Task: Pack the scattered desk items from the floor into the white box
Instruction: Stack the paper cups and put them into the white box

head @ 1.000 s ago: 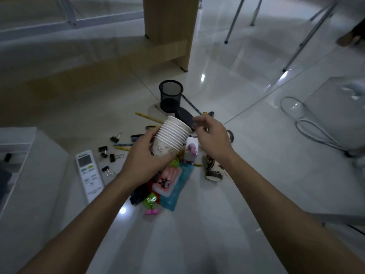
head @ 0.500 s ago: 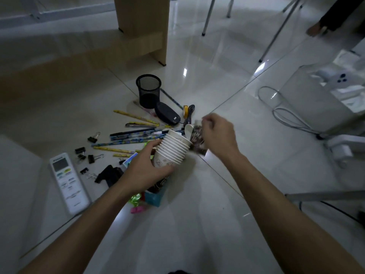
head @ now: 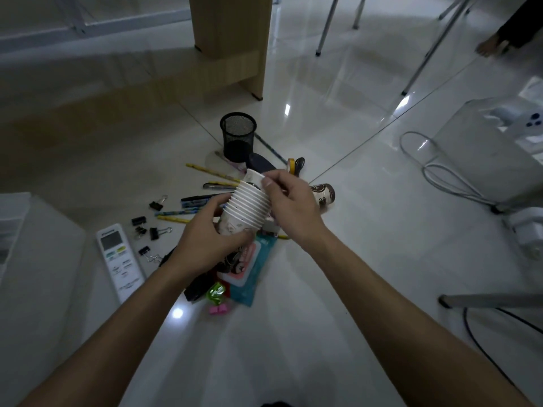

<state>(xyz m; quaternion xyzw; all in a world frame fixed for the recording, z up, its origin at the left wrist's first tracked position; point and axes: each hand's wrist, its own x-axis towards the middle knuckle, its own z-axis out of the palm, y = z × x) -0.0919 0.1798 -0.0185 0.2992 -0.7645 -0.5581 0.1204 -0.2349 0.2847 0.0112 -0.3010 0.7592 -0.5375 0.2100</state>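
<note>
My left hand (head: pixel 205 245) grips the base of a stack of white paper cups (head: pixel 249 207), held tilted above the floor. My right hand (head: pixel 291 204) pinches the top cup's rim (head: pixel 254 176) and rests along the stack's right side. Below lie a white remote (head: pixel 120 259), black binder clips (head: pixel 147 230), pencils and pens (head: pixel 202 198), a black mesh pen cup (head: pixel 237 136), a brown patterned cup (head: pixel 323 195) on its side, a teal wipes pack (head: pixel 252 274) and a pink clip (head: pixel 219 309). The white box (head: pixel 17 224) shows at the left edge.
A wooden desk panel (head: pixel 232 39) stands behind the items. Metal chair legs (head: pixel 326 24) rise at the back. A white appliance with a looped cable (head: pixel 446 177) sits at the right. Another person's foot (head: pixel 490 47) is at the far right corner.
My right hand reached out to the floor at the right, then came back with a cup onto the top of the stack. The camera view shifted left and right.
</note>
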